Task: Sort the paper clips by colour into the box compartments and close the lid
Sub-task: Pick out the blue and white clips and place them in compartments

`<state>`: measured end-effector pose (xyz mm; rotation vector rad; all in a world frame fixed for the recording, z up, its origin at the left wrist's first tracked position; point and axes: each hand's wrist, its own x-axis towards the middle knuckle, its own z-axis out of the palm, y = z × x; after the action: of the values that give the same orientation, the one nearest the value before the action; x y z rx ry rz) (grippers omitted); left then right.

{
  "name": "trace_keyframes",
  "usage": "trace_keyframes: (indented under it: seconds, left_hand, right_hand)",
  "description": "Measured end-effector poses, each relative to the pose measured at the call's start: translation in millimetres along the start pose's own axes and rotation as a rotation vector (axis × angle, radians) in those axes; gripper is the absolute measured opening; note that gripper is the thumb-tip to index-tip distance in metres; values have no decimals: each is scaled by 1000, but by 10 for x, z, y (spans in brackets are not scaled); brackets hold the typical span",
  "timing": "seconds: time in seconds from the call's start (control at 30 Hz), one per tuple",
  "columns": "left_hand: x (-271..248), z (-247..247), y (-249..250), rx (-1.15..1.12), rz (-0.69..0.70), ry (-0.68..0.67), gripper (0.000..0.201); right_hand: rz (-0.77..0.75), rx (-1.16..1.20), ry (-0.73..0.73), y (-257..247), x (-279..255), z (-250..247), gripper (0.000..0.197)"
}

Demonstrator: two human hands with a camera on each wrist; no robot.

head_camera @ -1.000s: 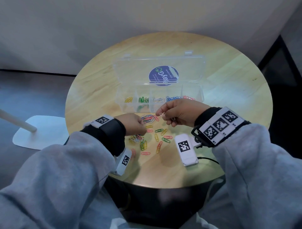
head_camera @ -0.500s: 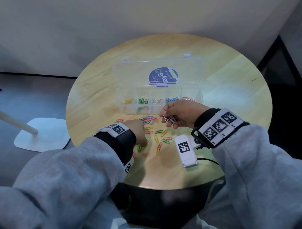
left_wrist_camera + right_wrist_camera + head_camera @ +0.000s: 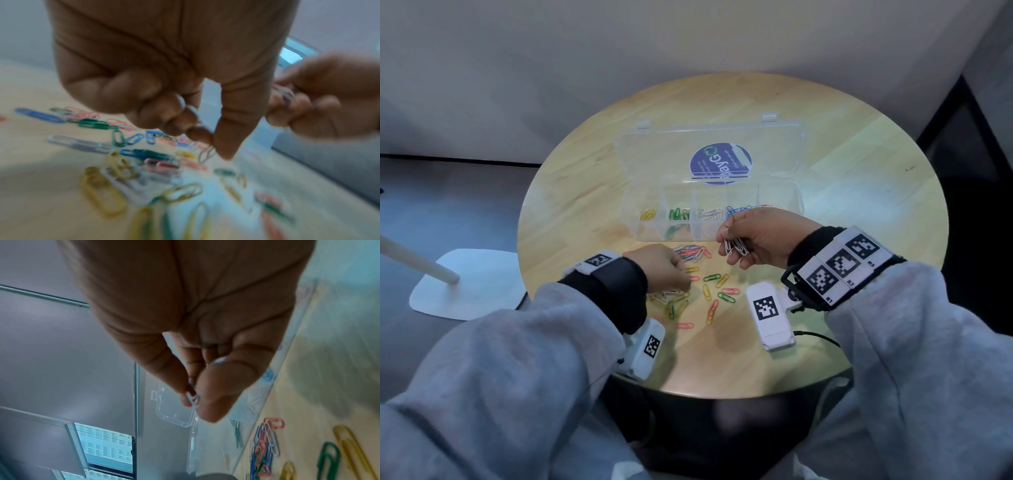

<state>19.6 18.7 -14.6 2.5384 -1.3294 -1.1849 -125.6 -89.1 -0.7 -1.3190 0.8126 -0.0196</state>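
A clear compartment box (image 3: 780,192) stands mid-table with its lid (image 3: 650,154) open flat behind it. Its compartments hold yellow, green, white, blue and red clips. Loose mixed-colour paper clips (image 3: 709,287) lie scattered in front of it. My right hand (image 3: 729,245) hovers over the pile just before the box and pinches a small bunch of white clips (image 3: 738,246), seen between thumb and fingers in the right wrist view (image 3: 192,399). My left hand (image 3: 681,274) reaches down into the pile, its thumb and forefinger pinching one white clip (image 3: 206,153).
The round wooden table (image 3: 859,171) drops off close to my body. A white stand base (image 3: 465,284) sits on the floor to the left. The wrist cameras with marker tags hang beside both wrists, the right wrist camera (image 3: 770,311) low over the table.
My left hand moved away from the right hand, down and towards me into the pile. The right hand drew back slightly from the box, still holding white clips.
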Motion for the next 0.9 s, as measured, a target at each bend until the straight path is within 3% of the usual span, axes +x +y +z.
trace_keyframes:
  seconds: [0.2,0.37,0.53,0.7,0.9]
  left_hand:
    - [-61,-212,92,-654,-1,-1,26]
    - [-111,-340,151,-912,45,37,25]
    - [-124,-441,227,-1168,67,56,14]
    - [-12,-561,331,-1279,110,25,20]
    - [171,-634,449,-1253,135,10,24]
  right_hand:
    - [-19,156,-6,-38,-22,9,20]
    - [-33,342,12,-79,-23,-23,20]
    - [-74,516,129,-115,-17,-81,20]
    - [-84,585,149,-186,-19,-101,27]
    - [-67,603,163,-233,66,-133,40]
